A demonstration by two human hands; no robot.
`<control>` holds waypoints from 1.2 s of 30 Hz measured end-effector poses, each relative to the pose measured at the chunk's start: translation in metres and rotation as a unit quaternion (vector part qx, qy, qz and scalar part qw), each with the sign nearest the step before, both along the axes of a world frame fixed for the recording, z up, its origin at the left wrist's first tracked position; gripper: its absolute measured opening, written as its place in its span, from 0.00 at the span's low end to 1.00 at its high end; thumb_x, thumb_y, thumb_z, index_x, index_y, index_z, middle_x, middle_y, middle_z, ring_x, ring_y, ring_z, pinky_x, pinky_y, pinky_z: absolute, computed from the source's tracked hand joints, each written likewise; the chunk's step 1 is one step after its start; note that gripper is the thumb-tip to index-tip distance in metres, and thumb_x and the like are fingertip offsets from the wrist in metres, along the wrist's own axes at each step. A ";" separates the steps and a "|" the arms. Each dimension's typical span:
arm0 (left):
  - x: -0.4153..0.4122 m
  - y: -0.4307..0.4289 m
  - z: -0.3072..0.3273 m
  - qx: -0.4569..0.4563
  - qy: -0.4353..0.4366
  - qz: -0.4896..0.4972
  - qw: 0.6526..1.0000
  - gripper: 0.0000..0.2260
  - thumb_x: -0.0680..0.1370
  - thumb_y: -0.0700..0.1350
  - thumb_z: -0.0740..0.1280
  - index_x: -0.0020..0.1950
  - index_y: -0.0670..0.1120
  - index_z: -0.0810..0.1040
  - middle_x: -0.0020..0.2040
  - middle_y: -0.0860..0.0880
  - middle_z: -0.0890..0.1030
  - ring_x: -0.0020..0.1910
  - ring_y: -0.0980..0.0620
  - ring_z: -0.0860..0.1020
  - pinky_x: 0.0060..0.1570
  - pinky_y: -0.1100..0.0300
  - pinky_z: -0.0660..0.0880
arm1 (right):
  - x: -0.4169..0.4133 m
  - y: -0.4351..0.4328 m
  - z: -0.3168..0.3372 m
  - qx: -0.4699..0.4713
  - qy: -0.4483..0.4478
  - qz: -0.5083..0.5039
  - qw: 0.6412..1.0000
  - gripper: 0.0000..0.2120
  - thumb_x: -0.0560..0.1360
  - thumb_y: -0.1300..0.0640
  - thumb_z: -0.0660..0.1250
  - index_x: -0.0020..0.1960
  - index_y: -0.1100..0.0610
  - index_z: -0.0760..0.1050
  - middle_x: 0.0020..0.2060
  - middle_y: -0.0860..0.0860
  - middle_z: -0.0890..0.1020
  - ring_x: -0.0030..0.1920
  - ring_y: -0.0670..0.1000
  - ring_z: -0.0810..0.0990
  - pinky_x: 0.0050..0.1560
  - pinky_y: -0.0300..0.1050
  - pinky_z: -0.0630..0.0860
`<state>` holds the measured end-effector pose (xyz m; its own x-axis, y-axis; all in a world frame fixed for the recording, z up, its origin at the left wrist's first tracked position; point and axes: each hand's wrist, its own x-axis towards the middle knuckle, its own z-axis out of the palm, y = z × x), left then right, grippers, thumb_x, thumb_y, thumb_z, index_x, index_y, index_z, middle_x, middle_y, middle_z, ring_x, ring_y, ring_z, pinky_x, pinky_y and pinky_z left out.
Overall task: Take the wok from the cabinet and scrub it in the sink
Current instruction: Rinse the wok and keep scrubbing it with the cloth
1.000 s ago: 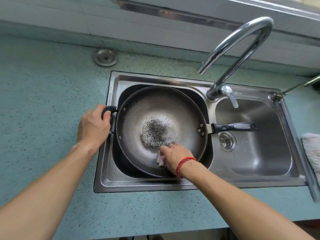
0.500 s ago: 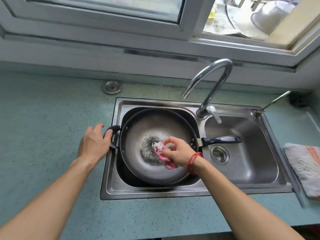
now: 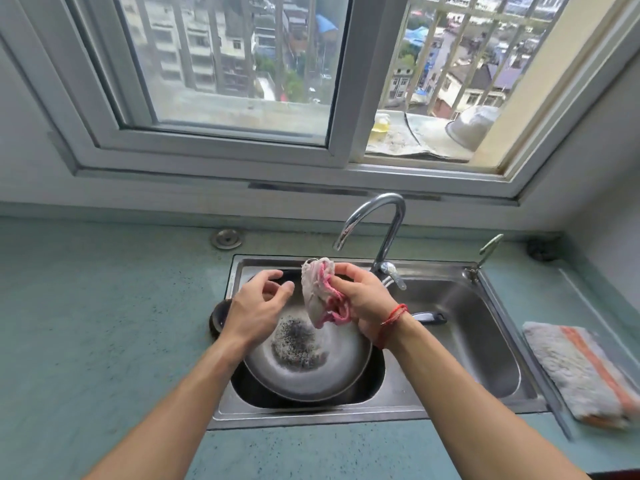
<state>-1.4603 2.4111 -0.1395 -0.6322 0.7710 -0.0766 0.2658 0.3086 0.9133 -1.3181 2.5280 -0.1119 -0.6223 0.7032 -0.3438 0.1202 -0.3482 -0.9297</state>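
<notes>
Stands at the sink (image 3: 311, 416) in the lower centre of the frame, with the wok (image 3: 311, 375) resting in its left basin, a dark scorched patch in the middle of the bowl and the long handle (image 3: 429, 317) reaching right over the divider. Grips a bunched pink-and-white cloth (image 3: 317, 289) in the right hand (image 3: 363, 299), fingers curled round it, a red string (image 3: 393, 317) at the wrist. Holds the cloth up clear of the wok now, just under the faucet (image 3: 386, 220) spout, where half a second ago pressed it onto the scorched patch. Has taken the left hand (image 3: 254, 306) off the small loop handle (image 3: 217, 317) at the wok's left edge. Raises it over the wok's upper left rim, fingers loosely curled and holding nothing, fingertips just beside the cloth but apart from it. Looks higher than before, taking in the whole window (image 3: 225, 64) across the top of the frame. Leaves the striped towel (image 3: 581, 372) lying on the counter (image 3: 104, 341) at lower right, beside the sink.
</notes>
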 end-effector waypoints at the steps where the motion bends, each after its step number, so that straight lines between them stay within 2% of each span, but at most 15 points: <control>1: 0.004 0.001 0.006 0.016 -0.029 -0.007 0.999 0.17 0.79 0.53 0.68 0.65 0.47 0.77 0.49 0.51 0.82 0.49 0.54 0.81 0.52 0.53 0.80 | 0.001 -0.001 0.007 -0.014 0.021 -0.003 1.000 0.08 0.78 0.62 0.67 0.56 0.62 0.76 0.41 0.57 0.83 0.38 0.54 0.82 0.31 0.44 0.78; 3: 0.012 0.003 0.020 0.050 -0.094 -0.028 0.994 0.18 0.79 0.53 0.68 0.65 0.45 0.77 0.51 0.48 0.84 0.50 0.50 0.83 0.52 0.49 0.81 | 0.004 -0.003 0.017 -0.043 0.062 0.003 0.997 0.08 0.79 0.62 0.65 0.56 0.63 0.76 0.41 0.58 0.83 0.38 0.54 0.82 0.32 0.45 0.79; 7: 0.027 0.002 0.045 0.099 -0.191 -0.099 0.972 0.15 0.80 0.52 0.66 0.54 0.41 0.82 0.47 0.43 0.86 0.46 0.45 0.85 0.46 0.53 0.81 | 0.009 -0.007 0.034 -0.096 0.108 0.017 0.989 0.09 0.80 0.62 0.62 0.57 0.64 0.75 0.42 0.59 0.82 0.41 0.57 0.81 0.38 0.52 0.80; 10: 0.030 0.002 0.053 0.136 -0.203 -0.092 0.965 0.13 0.76 0.50 0.72 0.53 0.41 0.82 0.47 0.42 0.86 0.46 0.44 0.84 0.45 0.52 0.80 | 0.008 -0.009 0.041 -0.121 0.117 -0.003 0.986 0.13 0.79 0.62 0.63 0.60 0.68 0.73 0.46 0.64 0.79 0.43 0.60 0.79 0.39 0.54 0.79; 13: 0.029 0.004 0.059 0.166 -0.197 -0.046 0.965 0.08 0.75 0.41 0.74 0.52 0.41 0.81 0.46 0.41 0.86 0.44 0.46 0.83 0.43 0.54 0.79 | 0.010 -0.010 0.046 -0.134 0.107 -0.023 0.985 0.19 0.72 0.57 0.69 0.58 0.69 0.75 0.47 0.64 0.79 0.42 0.58 0.78 0.42 0.52 0.74; 15: 0.028 0.007 0.062 0.174 -0.204 -0.027 0.963 0.06 0.76 0.38 0.73 0.51 0.39 0.79 0.46 0.38 0.85 0.42 0.45 0.83 0.39 0.55 0.79 | 0.015 -0.007 0.049 -0.160 0.117 -0.018 0.980 0.19 0.75 0.52 0.67 0.56 0.66 0.77 0.46 0.62 0.81 0.41 0.57 0.80 0.40 0.49 0.77; 16: 0.028 0.008 0.064 0.179 -0.208 -0.018 0.962 0.06 0.76 0.37 0.72 0.50 0.39 0.78 0.46 0.37 0.84 0.42 0.45 0.83 0.38 0.55 0.80 | 0.018 -0.007 0.051 -0.163 0.127 -0.001 0.978 0.22 0.77 0.48 0.65 0.58 0.66 0.77 0.48 0.63 0.82 0.44 0.59 0.81 0.44 0.51 0.79; 18: 0.029 0.010 0.067 0.190 -0.200 -0.001 0.961 0.06 0.76 0.37 0.73 0.49 0.39 0.78 0.46 0.35 0.84 0.41 0.44 0.83 0.37 0.55 0.80 | 0.022 -0.007 0.054 -0.115 0.121 0.042 0.985 0.29 0.73 0.42 0.69 0.62 0.65 0.76 0.53 0.65 0.80 0.51 0.63 0.79 0.53 0.57 0.75; 19: 0.028 0.012 0.067 0.197 -0.196 0.000 0.961 0.06 0.75 0.37 0.73 0.49 0.39 0.78 0.45 0.35 0.84 0.40 0.44 0.82 0.38 0.53 0.81 | 0.023 -0.007 0.055 -0.065 0.102 0.059 0.991 0.30 0.69 0.43 0.74 0.61 0.64 0.77 0.54 0.65 0.80 0.52 0.63 0.77 0.51 0.56 0.74; 21: 0.028 0.013 0.070 0.211 -0.197 -0.007 0.958 0.07 0.75 0.38 0.73 0.50 0.39 0.78 0.45 0.35 0.84 0.39 0.44 0.82 0.40 0.51 0.81 | 0.023 -0.006 0.054 0.027 0.067 0.065 0.995 0.23 0.68 0.51 0.77 0.57 0.64 0.80 0.51 0.64 0.82 0.49 0.61 0.79 0.45 0.51 0.78; 24: 0.021 0.014 0.077 0.217 -0.194 -0.025 0.956 0.05 0.77 0.37 0.72 0.50 0.40 0.77 0.45 0.37 0.84 0.39 0.45 0.81 0.41 0.47 0.80 | 0.023 0.000 0.061 0.063 0.052 0.014 0.997 0.07 0.76 0.62 0.68 0.50 0.66 0.80 0.44 0.62 0.83 0.38 0.55 0.82 0.38 0.47 0.82; 28: 0.011 0.010 0.087 0.230 -0.194 -0.029 0.953 0.06 0.77 0.38 0.70 0.50 0.39 0.76 0.39 0.39 0.81 0.31 0.46 0.78 0.26 0.57 0.77 | 0.026 0.011 0.074 0.061 0.045 -0.002 0.997 0.07 0.78 0.63 0.65 0.44 0.60 0.81 0.35 0.53 0.84 0.33 0.48 0.81 0.32 0.43 0.81; 30: 0.009 0.009 0.089 0.226 -0.207 -0.021 0.952 0.07 0.76 0.39 0.71 0.52 0.41 0.76 0.40 0.40 0.82 0.32 0.46 0.78 0.29 0.57 0.77 | 0.026 0.009 0.076 0.031 0.053 0.005 0.998 0.07 0.78 0.63 0.65 0.46 0.61 0.81 0.36 0.54 0.84 0.32 0.49 0.81 0.32 0.46 0.82; 33: 0.007 0.008 0.086 0.211 -0.203 -0.004 0.956 0.11 0.76 0.37 0.72 0.55 0.43 0.75 0.44 0.40 0.82 0.35 0.49 0.80 0.32 0.57 0.78 | 0.024 0.005 0.076 -0.042 0.107 -0.004 0.993 0.08 0.77 0.63 0.64 0.51 0.64 0.81 0.42 0.59 0.84 0.38 0.54 0.83 0.43 0.53 0.82; 36: 0.004 0.005 0.082 0.211 -0.097 0.007 0.973 0.10 0.75 0.38 0.74 0.52 0.47 0.78 0.50 0.44 0.81 0.43 0.49 0.82 0.40 0.57 0.80 | 0.023 0.003 0.077 -0.076 0.132 -0.019 0.988 0.11 0.78 0.62 0.64 0.57 0.66 0.79 0.50 0.64 0.83 0.47 0.60 0.82 0.54 0.60 0.78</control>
